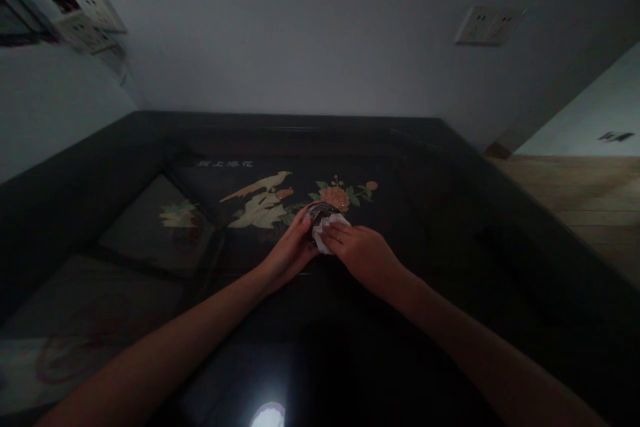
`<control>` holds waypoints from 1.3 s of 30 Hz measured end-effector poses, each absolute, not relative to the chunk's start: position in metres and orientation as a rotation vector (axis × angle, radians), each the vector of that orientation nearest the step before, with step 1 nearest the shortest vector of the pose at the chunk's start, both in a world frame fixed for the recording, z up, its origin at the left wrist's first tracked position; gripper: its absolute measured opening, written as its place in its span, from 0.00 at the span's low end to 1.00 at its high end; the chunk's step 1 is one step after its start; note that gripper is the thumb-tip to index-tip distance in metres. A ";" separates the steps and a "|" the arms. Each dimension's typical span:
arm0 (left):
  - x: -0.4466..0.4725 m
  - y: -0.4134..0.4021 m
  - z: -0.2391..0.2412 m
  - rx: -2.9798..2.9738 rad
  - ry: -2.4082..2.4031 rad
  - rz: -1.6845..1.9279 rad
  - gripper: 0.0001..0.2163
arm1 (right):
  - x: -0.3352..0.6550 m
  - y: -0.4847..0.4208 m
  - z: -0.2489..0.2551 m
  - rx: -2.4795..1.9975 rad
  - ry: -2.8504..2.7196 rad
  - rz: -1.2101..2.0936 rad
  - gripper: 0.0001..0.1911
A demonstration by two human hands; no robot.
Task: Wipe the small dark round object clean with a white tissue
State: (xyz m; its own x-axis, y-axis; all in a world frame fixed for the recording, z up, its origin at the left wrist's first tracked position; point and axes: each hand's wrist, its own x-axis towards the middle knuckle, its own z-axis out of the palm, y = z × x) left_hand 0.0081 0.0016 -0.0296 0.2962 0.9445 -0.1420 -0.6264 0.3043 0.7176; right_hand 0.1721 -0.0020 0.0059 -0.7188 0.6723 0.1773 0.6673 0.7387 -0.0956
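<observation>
My left hand (294,240) is wrapped round the left side of a small dark, shiny, rounded object (323,209), perhaps of glass or metal; its exact kind is too dim to tell. Pressed against the near side of that object is a crumpled white tissue (325,240), held under the fingers of my right hand (365,253). A ring shows on one right finger. Both hands are together above the middle of a glossy black tabletop (380,360), in front of the painted peony (334,197). The lower part of the object is hidden by the hands.
The tabletop bears a bird picture (260,207) and pale characters. A white wall rises along its back edge, with wall sockets (490,25) at right and more sockets (93,20) at left. A long dark object (530,273) lies at the right. Wooden floor (590,200) shows beyond.
</observation>
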 end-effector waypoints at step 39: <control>0.009 0.001 -0.031 0.674 0.645 1.127 0.24 | 0.146 -0.019 -0.016 -1.134 -1.782 1.109 0.13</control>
